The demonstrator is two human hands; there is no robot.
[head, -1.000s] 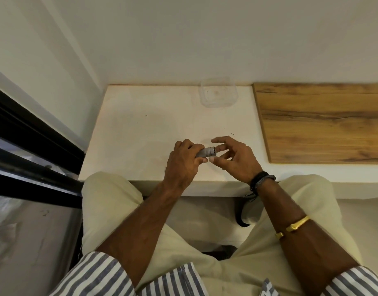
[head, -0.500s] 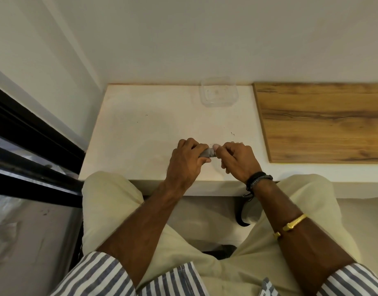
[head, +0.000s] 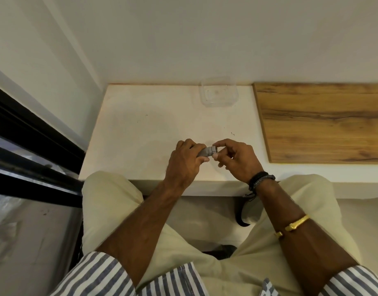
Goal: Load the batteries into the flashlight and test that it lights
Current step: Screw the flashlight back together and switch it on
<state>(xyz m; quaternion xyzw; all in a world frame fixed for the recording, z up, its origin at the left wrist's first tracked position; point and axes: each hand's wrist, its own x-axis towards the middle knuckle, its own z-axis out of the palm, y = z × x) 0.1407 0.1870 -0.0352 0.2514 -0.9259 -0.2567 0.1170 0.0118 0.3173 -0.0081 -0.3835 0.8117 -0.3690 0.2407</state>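
Head view: since half a second ago my right hand (head: 237, 160) has loosened, and now only thumb and forefinger pinch the ringed end of the grey flashlight (head: 207, 151). Any marking on it is too small to read. My left hand (head: 184, 162) grips its barrel above the white table (head: 141, 135), near the front edge.

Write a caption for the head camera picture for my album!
Left hand grips a gray flashlight over the white table while the right hand pinches its end.
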